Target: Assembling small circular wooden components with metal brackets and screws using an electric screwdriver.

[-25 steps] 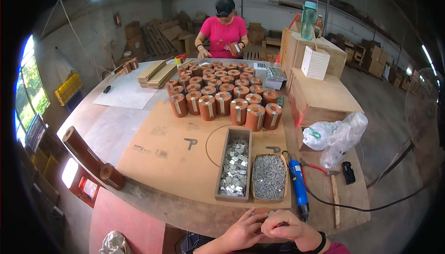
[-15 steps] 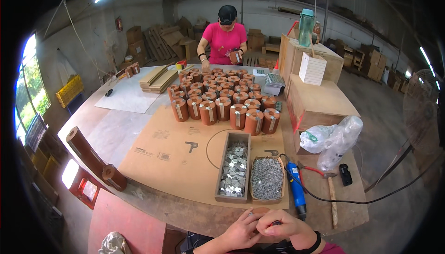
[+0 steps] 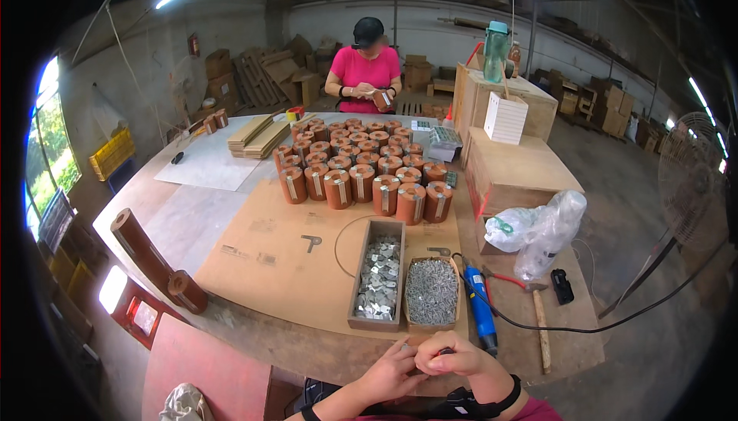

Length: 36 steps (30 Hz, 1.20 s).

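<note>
My left hand and my right hand meet at the near edge of the table. The right one is a closed fist with a small dark tip poking out by the thumb; the rest of that object is hidden. Curled fingers of the left hand press against the right, and what they hold is covered. Just beyond them stand a long wooden box of flat metal pieces and a carton of small screws or nails. A blue electric screwdriver lies to their right.
Reddish-brown cylinders with metal strips crowd the table's middle. A hammer, red-handled pliers, plastic bags and wooden boxes line the right. Across the table, a co-worker in pink handles one cylinder. A black cord crosses the right.
The view has shifted slightly. My hands stay together near the table edge in almost the same grip. The co-worker has brought both hands together at the held cylinder.
</note>
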Tool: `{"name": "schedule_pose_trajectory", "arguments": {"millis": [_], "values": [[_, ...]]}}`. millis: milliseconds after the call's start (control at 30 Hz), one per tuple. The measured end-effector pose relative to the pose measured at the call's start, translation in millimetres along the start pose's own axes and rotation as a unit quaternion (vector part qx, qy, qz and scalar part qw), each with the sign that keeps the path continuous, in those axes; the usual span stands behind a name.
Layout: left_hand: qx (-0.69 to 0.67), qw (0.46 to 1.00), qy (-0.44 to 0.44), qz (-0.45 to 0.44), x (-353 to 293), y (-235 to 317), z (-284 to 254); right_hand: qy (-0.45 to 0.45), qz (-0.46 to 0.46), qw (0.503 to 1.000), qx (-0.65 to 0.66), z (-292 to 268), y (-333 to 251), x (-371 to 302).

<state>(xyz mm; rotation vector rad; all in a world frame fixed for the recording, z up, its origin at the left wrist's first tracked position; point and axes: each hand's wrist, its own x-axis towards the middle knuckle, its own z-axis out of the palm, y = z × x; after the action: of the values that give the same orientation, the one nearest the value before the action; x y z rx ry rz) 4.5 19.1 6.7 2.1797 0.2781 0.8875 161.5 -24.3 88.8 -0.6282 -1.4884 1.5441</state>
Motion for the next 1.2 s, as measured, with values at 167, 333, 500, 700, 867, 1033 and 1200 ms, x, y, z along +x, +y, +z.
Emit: {"name": "schedule_pose_trajectory", "arguments": {"millis": [167,333,500,700,867,1033,1200], "values": [[0.014,0.999,-0.045,0.019,-2.2,7.0,-2.8,0.000,-0.047,0.995,-0.086,15.7,-2.4,-5.3],[-0.027,0.999,-0.006,0.024,1.6,-9.5,0.8,0.077,-0.076,0.979,-0.174,16.6,4.8,-26.6],[0.024,0.992,0.074,-0.095,-6.7,8.3,1.4,0.218,-0.170,0.950,-0.147,5.9,-14.3,-96.6],[-0.023,0.966,0.109,-0.235,-23.6,-12.9,29.9,0.300,-0.026,0.826,-0.477,-37.2,28.2,-141.0],[0.140,0.944,0.076,-0.287,-23.7,-5.1,25.3,0.315,-0.049,0.708,-0.630,-67.2,63.8,-141.7],[0.177,0.935,0.000,-0.307,-25.9,-1.0,10.5,0.313,0.004,0.665,-0.678,-79.3,81.4,-149.1],[0.087,0.933,0.106,-0.334,-26.2,26.2,-63.9,0.380,0.039,0.676,-0.630,-79.7,88.2,-149.6]]}}
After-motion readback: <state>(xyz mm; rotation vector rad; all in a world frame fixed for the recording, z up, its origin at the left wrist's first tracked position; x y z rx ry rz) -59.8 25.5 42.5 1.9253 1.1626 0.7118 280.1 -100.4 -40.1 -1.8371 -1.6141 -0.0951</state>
